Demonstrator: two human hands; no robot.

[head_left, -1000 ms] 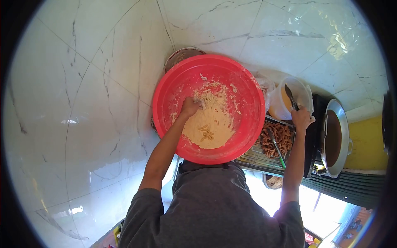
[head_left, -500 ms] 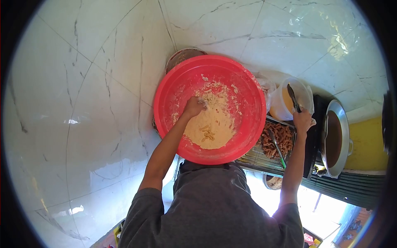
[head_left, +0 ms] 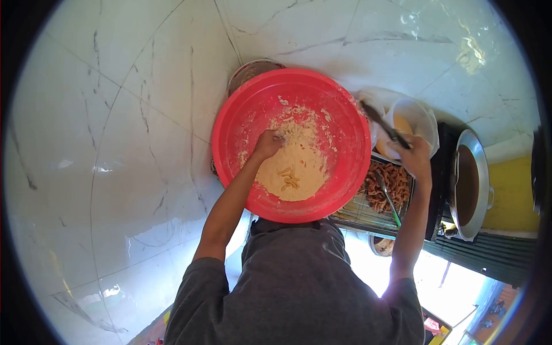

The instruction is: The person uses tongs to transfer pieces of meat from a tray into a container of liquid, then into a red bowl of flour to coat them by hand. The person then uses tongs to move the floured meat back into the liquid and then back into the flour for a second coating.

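My right hand, holding a utensil, partly hides a tub near a pan; left hand's grip: can't tell.

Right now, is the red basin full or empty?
Neither. The basin is partly filled: pale powder lies across its middle, with mostly bare red around it.

Open access existed over the right side of the red basin. The left forearm crossed its near-left rim; a dark utensil stood at its far-right rim. The right forearm obstructed the wire tray's right edge.
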